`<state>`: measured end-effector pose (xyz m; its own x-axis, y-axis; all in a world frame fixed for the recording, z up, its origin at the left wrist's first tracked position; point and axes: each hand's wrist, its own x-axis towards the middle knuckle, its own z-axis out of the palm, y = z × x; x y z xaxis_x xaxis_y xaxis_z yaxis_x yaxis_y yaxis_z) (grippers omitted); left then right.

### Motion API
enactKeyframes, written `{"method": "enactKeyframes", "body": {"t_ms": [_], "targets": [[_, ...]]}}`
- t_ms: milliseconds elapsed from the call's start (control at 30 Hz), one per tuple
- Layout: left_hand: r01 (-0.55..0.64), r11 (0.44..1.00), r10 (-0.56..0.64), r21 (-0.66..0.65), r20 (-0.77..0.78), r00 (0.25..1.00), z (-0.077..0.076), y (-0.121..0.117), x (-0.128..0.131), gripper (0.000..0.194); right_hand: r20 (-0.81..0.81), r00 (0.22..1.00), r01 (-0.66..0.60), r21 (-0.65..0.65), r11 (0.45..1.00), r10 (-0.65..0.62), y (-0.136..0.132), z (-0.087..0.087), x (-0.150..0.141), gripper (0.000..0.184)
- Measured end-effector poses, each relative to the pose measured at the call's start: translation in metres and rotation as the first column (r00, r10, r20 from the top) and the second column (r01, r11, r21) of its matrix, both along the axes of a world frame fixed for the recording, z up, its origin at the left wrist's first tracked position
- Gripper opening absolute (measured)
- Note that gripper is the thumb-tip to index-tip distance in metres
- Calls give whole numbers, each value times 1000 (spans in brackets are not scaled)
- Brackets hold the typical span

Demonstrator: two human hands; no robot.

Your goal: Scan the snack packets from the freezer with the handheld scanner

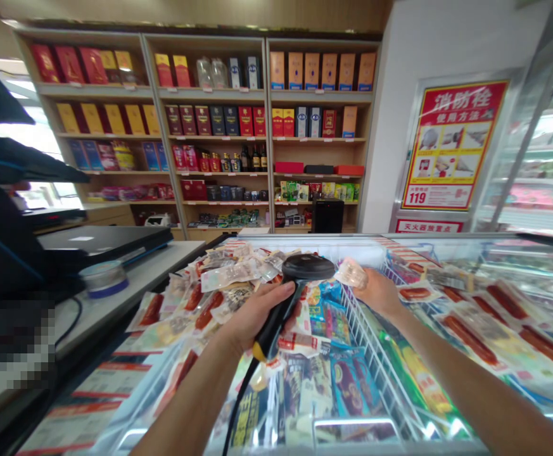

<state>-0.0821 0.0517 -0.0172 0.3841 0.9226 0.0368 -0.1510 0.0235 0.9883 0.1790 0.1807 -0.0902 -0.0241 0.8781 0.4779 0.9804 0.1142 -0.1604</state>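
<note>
My left hand (260, 313) is wrapped round the handle of a black corded barcode scanner (308, 268). The scanner's head points away from me, toward the packet on the right. Between the fingers of my right hand (379, 294) is a small clear-and-white food packet (351, 273), just beside the scanner head. Its contents are too blurred to make out. Both hands are above a chest freezer with wire baskets (352, 316) of ice cream packs (352, 380). To the left, a heap of packaged sausages and snacks (209, 310) lies on the freezer top.
More packaged sausages (469, 339) lie on the right. A counter (147, 278) on the left bears a flat black device (109, 240) and a roll of tape (104, 278). Shelves of boxed goods (209, 120) stand behind. The scanner's cable (238, 399) hangs toward me.
</note>
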Motion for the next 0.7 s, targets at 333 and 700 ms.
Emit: {"method": "enactKeyframes", "body": {"t_ms": [333,700], "targets": [[22,999,-17,35,-133,991,0,4,-8,26,9,1000,-9,-108,994,10,-3,9,1,39],[-399,917,393,26,116,912,17,9,-35,26,-314,948,9,-110,994,-44,25,16,-60,47]]}}
